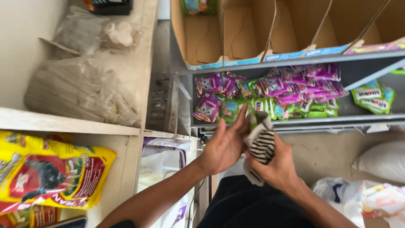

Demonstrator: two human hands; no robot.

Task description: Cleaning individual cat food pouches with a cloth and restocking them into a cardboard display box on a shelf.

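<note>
Cloth (260,145), striped, sits bunched between both hands just below shelf (270,121). Right hand (276,166) clenches it from beneath; left hand (223,145) spread flat against its side. Pouches (274,90) already piled on shelf; cartons (236,38) above look mostly empty.

From where I stand, 2 bare forearms come into view, no sleeves on either as far as the lower edge shows. The left hand (222,147) and the right hand (276,166) carry no rings, watch or bands that I can make out (the right wrist is bare too). The fingers (241,120) are ungloved, nails short. Below them, dark black clothing covers the lap.
</note>
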